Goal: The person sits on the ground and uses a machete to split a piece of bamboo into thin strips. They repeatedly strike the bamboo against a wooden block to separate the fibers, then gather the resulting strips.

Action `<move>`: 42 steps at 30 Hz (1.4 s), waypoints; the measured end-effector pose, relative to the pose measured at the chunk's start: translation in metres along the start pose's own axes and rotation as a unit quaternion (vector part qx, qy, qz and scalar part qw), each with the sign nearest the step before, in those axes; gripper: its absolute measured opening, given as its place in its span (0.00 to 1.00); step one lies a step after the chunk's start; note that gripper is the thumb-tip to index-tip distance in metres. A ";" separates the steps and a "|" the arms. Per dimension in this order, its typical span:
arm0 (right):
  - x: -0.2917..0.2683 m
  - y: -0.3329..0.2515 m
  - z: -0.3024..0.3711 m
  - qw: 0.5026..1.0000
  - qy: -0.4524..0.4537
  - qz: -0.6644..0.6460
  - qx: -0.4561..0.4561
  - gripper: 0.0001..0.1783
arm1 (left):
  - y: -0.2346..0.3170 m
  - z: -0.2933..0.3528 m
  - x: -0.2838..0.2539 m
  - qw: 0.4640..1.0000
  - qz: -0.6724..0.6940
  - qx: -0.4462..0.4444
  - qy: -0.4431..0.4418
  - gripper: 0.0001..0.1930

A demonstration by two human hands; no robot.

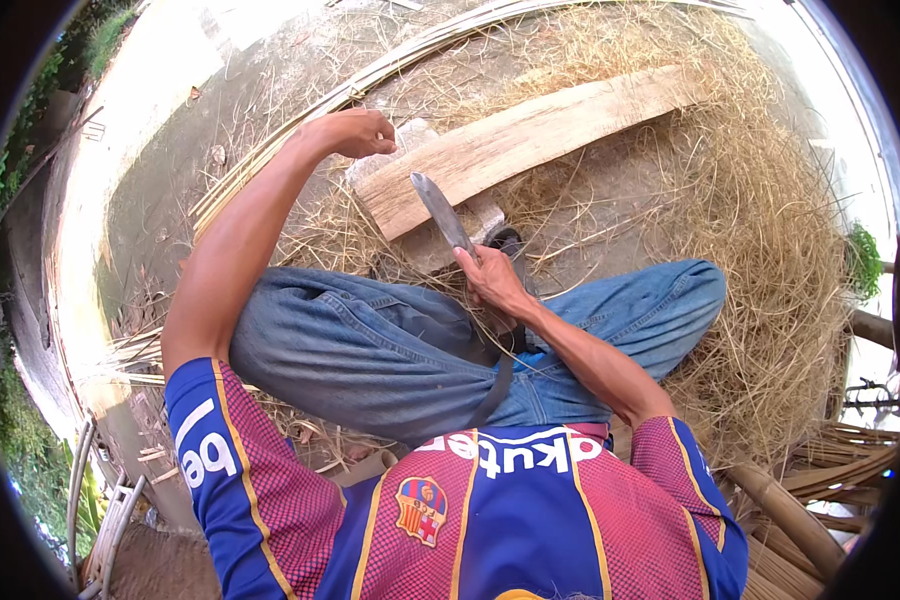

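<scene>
My right hand (492, 281) is closed around the handle of a knife (440, 208) with a broad, dark grey blade. The blade points up and away to the left, its tip beside the near edge of a wooden plank (530, 145). My left hand (355, 132) is raised on a bent arm, left of the plank's near end, its fingers curled. Whether something thin is pinched in it, I cannot make out. The plank lies slanted, its left end over a pale block (418, 133). Long pale strips (300, 130) run along the ground behind my left hand.
Dry shavings (760, 230) are heaped along the right and far side. My bent legs in jeans (360, 345) flank the knife hand. At the lower right are a bamboo pole (795, 520) and bundled strips (845, 470). More strips (135, 355) lie left of my leg.
</scene>
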State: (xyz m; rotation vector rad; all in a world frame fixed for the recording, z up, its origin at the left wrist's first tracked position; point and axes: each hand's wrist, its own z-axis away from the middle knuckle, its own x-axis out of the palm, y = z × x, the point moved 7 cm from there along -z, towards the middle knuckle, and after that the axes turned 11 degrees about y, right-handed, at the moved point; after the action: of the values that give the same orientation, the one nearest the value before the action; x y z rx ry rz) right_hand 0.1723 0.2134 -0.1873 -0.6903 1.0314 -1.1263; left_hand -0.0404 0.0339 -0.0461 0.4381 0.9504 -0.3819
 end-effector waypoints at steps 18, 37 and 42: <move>-0.031 -0.006 -0.038 0.975 0.151 -0.143 0.078 0.27 | -0.008 0.002 -0.023 0.994 0.003 -0.018 0.106 0.20; 0.047 -0.060 -0.019 0.992 0.054 0.106 -0.033 0.33 | -0.001 0.002 -0.026 0.995 0.007 0.000 0.104 0.19; 0.057 -0.048 -0.019 0.992 0.123 0.002 0.008 0.32 | 0.005 0.006 -0.027 0.997 0.003 -0.017 0.079 0.20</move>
State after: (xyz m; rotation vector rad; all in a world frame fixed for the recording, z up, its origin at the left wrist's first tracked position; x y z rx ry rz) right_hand 0.1409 0.1454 -0.1703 -0.5446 1.2301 -1.2374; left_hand -0.0480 0.0386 -0.0195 0.4438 1.1082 -0.3286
